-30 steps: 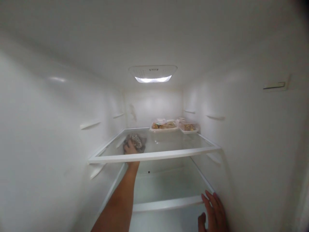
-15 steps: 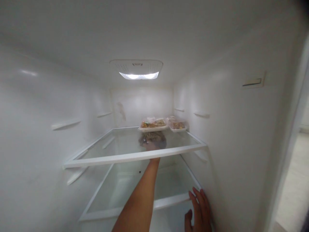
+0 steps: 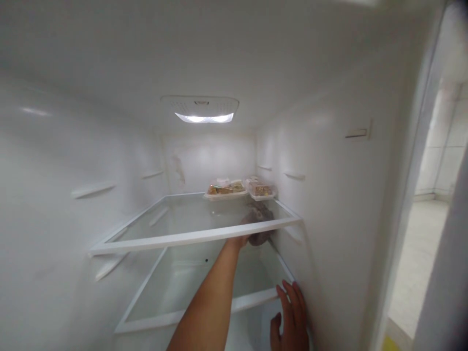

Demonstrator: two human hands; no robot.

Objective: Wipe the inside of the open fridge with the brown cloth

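The left hand (image 3: 241, 240) reaches under the upper glass shelf (image 3: 190, 238), its grip clasped on a bunched grey-brown cloth (image 3: 259, 239). The cloth's bulk lies just right of that grip, near the refrigerator's right wall (image 3: 329, 204); its longer axis seems to run front to back. The right hand (image 3: 294, 326), fingers loosely spread and holding nothing, rests nearer the camera at the lower shelf's rim (image 3: 256, 299).

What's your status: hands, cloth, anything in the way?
Left hand holding grey cloth, beneath upper shelf, toward the right. Right hand at lower shelf's front edge. Food packs sit higher, at upper shelf's back.
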